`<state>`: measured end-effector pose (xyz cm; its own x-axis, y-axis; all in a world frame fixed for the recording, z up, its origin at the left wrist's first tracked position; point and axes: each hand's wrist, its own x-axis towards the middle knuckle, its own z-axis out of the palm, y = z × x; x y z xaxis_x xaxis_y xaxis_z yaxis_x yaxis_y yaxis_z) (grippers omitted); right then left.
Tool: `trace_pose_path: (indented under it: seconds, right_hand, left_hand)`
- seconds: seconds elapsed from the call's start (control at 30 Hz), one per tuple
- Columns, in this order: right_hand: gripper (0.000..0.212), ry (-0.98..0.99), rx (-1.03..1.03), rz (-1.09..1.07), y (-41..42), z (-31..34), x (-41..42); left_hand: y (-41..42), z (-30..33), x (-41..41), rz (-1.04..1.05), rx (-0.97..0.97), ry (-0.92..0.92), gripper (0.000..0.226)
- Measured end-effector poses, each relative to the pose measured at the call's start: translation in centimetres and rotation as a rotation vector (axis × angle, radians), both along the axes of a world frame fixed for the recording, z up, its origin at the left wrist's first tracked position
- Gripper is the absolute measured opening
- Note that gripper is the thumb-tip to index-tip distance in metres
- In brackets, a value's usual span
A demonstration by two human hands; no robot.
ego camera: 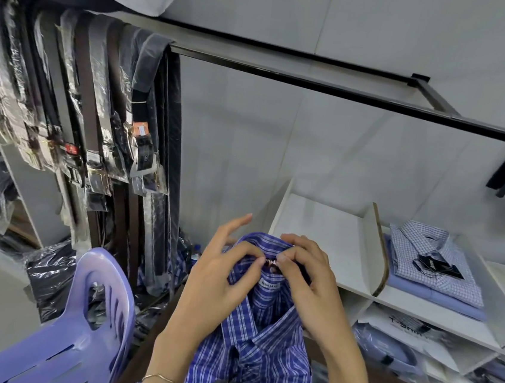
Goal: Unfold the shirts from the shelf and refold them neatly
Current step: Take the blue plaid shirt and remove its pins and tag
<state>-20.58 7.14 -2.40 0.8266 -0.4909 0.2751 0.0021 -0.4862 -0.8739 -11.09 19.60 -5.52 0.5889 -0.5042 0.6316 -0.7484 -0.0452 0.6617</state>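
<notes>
A blue plaid shirt (258, 357) hangs in front of me, low in the middle of the view, with a black brand tag at its lower edge. My left hand (220, 278) pinches the left side of the raised collar, its index finger sticking up free. My right hand (308, 275) pinches the right side of the collar next to the neck label. Two folded shirts (436, 267), one checked on top of a plain light blue one, lie stacked on the white shelf (315, 229) to the right.
A purple plastic chair (74, 328) stands at the lower left. Belts in plastic sleeves (92, 106) hang from a black rail (319, 79) at the left. Lower shelf cubbies (408, 357) at the right hold bagged shirts. A brown-framed table edge lies beneath the shirt.
</notes>
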Motion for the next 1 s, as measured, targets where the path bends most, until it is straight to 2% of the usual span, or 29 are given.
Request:
trace_pose_path:
  seconds: [0.1,0.3,0.77,0.9,0.93,1.0]
  right_hand:
    - [0.014,0.022,-0.016,0.020,-0.07,0.07,-0.12]
    - [0.008,0.044,-0.045,0.015,-0.44,-0.06,-0.37]
    - [0.012,-0.018,-0.056,0.041,-0.48,-0.48,-0.05]
    - [0.010,-0.057,-0.022,0.078,-0.34,-0.27,-0.34]
    - [0.012,-0.081,0.014,0.087,-0.29,-0.14,-0.56]
    - [0.031,-0.122,0.118,0.088,-0.49,0.02,-1.02]
  left_hand:
    - [-0.27,0.08,0.11,-0.036,-0.085,0.156,0.016]
    - [-0.33,-0.56,0.72,-0.138,-0.161,0.327,0.020]
    - [0.00,-0.76,0.88,-0.154,-0.105,0.353,0.021]
    - [0.15,-0.62,0.90,-0.123,-0.122,0.382,0.014]
    - [0.23,-0.44,0.83,-0.101,-0.138,0.398,0.012]
    - [0.47,-0.16,0.85,-0.032,-0.200,0.456,0.010]
